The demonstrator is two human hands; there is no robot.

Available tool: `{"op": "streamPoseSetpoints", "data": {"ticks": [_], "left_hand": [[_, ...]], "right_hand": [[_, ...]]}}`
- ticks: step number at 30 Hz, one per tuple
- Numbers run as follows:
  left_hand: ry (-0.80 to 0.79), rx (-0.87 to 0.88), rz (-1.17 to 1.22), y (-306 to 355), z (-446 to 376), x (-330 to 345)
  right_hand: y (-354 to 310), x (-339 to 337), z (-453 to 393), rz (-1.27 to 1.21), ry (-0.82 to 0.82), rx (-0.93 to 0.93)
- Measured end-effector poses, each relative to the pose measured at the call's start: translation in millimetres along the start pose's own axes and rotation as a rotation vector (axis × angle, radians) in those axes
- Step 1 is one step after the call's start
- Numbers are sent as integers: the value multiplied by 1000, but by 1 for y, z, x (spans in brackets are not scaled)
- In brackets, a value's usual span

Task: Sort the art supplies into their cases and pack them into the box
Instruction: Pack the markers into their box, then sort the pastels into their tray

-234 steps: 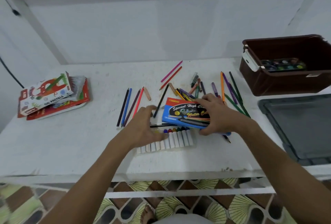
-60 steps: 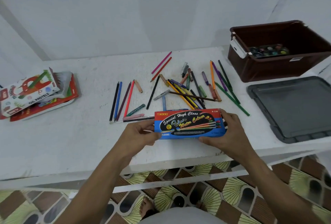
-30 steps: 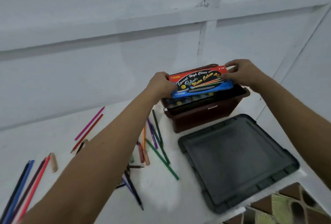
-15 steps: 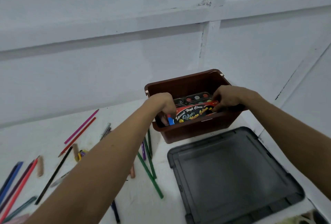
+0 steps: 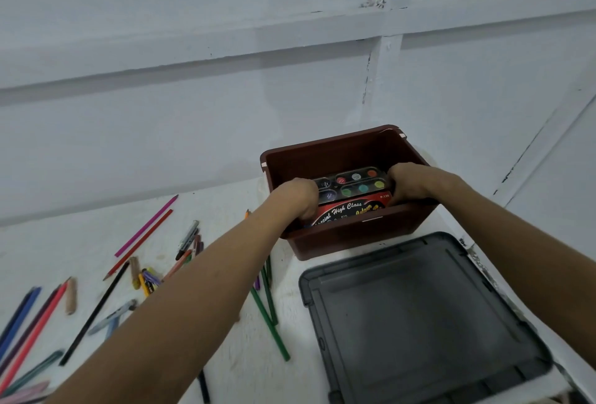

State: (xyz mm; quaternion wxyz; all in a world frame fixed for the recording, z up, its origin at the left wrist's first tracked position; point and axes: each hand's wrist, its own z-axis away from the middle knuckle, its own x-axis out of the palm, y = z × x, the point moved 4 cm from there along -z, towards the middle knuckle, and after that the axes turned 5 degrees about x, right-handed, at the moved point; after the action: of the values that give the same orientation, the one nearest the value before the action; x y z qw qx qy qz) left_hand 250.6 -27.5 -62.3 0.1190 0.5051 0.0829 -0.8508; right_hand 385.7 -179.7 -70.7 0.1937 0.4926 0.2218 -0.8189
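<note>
Both hands reach into the brown plastic box (image 5: 351, 236) at the back right of the white table. My left hand (image 5: 298, 198) grips the left end of the red and blue marker case (image 5: 350, 210), and my right hand (image 5: 408, 182) grips its right end. The case lies low inside the box, along the near wall. Behind it a black watercolour palette (image 5: 353, 182) with round paint pans lies in the box. Loose coloured pencils and pens (image 5: 145, 271) are scattered over the table to the left.
The box's dark grey lid (image 5: 419, 319) lies upside down on the table just in front of the box. Green pencils (image 5: 269, 316) lie between my left forearm and the lid. A white wall stands right behind the box.
The marker case went from the table's front edge up over the box and down into it. Since half a second ago it has sunk lower, both hands still on its ends.
</note>
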Motion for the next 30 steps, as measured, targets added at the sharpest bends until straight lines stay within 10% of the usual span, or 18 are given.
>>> {"op": "streamPoseSetpoints", "data": {"ticks": [15, 21, 30], "left_hand": [[-23, 143, -48, 8, 6, 10], [359, 175, 173, -28, 27, -37], [584, -5, 591, -176, 128, 1]], "right_hand": [[-5, 6, 8, -26, -118, 6], [-52, -17, 32, -125, 187, -189], [-227, -4, 62, -424, 208, -563]]}}
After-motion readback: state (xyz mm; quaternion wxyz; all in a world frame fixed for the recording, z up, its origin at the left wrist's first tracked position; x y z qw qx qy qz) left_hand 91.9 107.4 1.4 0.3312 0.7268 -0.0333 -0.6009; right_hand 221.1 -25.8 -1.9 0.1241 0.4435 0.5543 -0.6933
